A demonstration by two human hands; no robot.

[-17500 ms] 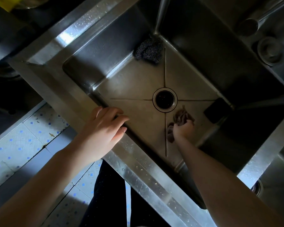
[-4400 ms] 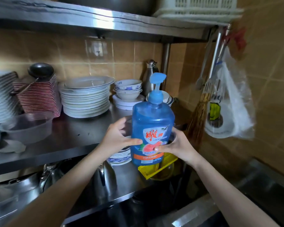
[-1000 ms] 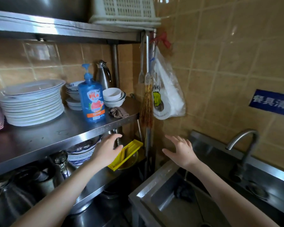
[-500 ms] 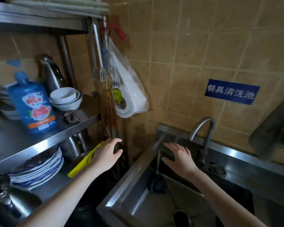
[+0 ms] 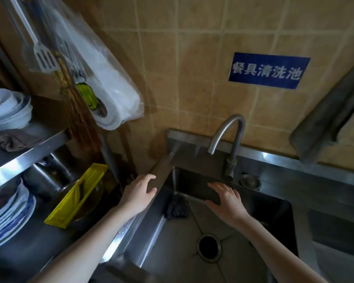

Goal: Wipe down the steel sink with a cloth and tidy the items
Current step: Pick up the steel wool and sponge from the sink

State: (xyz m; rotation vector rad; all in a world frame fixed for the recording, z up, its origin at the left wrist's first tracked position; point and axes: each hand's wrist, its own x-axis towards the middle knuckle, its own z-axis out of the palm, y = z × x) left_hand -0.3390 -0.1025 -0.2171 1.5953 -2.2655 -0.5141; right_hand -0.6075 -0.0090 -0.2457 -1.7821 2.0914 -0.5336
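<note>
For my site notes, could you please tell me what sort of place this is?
Most likely the dishwashing corner of a restaurant or canteen kitchen: a steel sink with a tap, steel shelves stacked with plates and bowls, and a blue wall sign marking the tableware-washing sink.

Bowls [image 5: 7, 108]: stack cut off by the left edge.
Plates [image 5: 6, 217]: stack cut off by the left edge.
Spatula [image 5: 44, 56]: handle leaves the top edge.
Sink [image 5: 178, 242]: near side cut off by the bottom edge.
Dark lump [image 5: 176, 208] in sink corner: too dim and blurred to identify.
</note>
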